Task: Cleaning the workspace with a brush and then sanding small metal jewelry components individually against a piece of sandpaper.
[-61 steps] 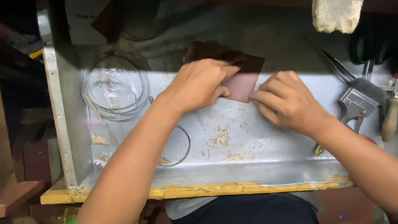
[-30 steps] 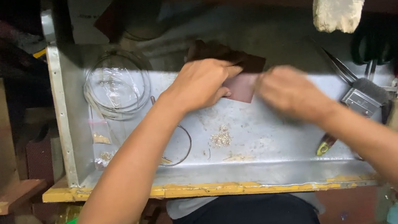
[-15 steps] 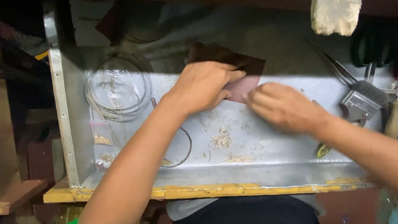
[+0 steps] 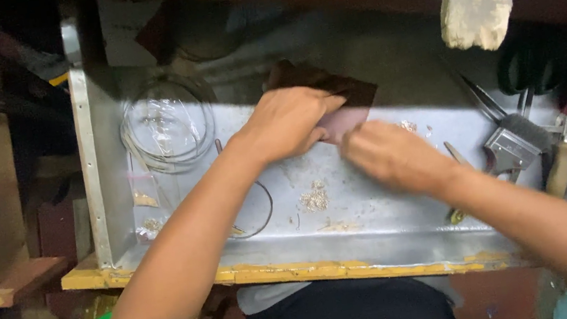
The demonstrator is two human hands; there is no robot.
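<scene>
Brown leather piece (image 4: 352,104) lies near the back of the metal-lined worktop (image 4: 379,231), pinned there by a person's two bare hands. The left hand (image 4: 291,121) presses down on it, fingers curled over its near edge, while the right hand (image 4: 387,154), blurred in the head view, sits just beside it at the lower right corner; whether that hand grips the piece or a small tool cannot be told. Pale shavings (image 4: 315,197) scattered on the metal in front of the hands suggest that some scraping or trimming is already done, though how much of the piece remains to be worked is not visible.

To the left, coils of thin wire (image 4: 168,127) lie against the side wall, and a loose wire loop (image 4: 255,213) rests beneath the left forearm. To the right stand a flat brush with a metal ferrule (image 4: 512,142), a wooden-handled tool (image 4: 560,167) and scissors (image 4: 489,104), all well apart from the leather. A pale block (image 4: 477,6) sits on the ledge above. Nothing lies between the hands and the piece.
</scene>
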